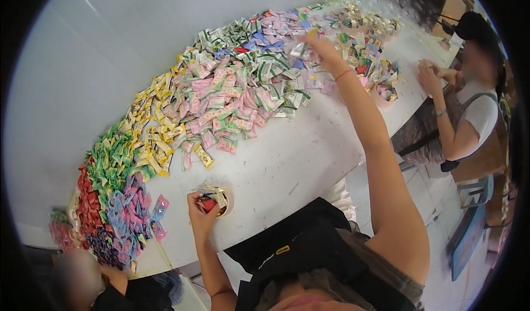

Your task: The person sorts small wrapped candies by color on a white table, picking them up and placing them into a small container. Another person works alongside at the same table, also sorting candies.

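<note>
My left hand (203, 211) is closed on the left side of a small round pale tub (225, 201), its fingertips at the rim. Inside lie a red packet (208, 204) and other small wrapped packets. My right arm stretches far across the table to the back, where my right hand (327, 56) is above the heap with curled fingers. A silvery-white packet (299, 50) and a bit of yellow wrapper (313, 33) show at its fingertips. Pink-and-green packets (221, 98) are heaped between my hands, beside green-and-white ones (273, 65).
Yellow packets (157, 107), green packets (113, 153), red packets (89, 198) and blue-pink packets (130, 206) continue the heap leftward along the wall. Filled tubs (385, 94) stand at the right. One person (469, 101) is at the right, another (77, 280) at lower left.
</note>
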{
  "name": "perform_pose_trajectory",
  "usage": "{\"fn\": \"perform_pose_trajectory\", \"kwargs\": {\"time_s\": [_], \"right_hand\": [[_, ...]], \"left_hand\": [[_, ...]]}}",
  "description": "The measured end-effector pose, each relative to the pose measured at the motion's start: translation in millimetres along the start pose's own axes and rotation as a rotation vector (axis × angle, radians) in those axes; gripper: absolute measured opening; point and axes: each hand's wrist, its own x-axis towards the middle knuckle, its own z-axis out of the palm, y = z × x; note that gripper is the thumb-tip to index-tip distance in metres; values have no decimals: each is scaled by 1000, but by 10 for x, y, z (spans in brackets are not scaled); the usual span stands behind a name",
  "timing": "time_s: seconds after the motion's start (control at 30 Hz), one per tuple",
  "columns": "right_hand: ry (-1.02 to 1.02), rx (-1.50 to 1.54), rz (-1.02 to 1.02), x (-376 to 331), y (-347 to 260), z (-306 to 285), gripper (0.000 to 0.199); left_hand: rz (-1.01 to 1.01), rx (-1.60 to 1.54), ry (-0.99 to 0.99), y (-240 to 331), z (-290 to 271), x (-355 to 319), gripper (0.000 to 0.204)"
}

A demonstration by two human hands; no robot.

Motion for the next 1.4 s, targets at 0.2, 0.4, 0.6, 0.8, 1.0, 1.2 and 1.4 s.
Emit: {"fn": "perform_pose_trajectory", "kwargs": {"time_s": [0.2,0.4,0.6,0.8,1.0,1.2,1.4], "right_hand": [[88,-760,-158,480,217,-272,35],[70,-1448,-260,872,796,-348,43],[-69,-756,-347,9,210,476,27],[-1234,-397,-632,-2431,97,1858,32],[-1203,-859,-1334,-2777,409,2314,18],[-1575,-1157,-1075,-2719,238,2381,23],[-1364,-1064,-992,-2671,523,2324,42]], "left_hand": [[82,160,79,-121,15,-18,54],[-9,-120,-129,112,-63,-27,59],[-21,133,-236,257,-367,-103,81],[35,103,-227,282,-110,25,63],[76,398,-61,277,35,92,46],[71,243,-104,261,30,-13,44],[232,194,-140,151,-72,-184,57]]}}
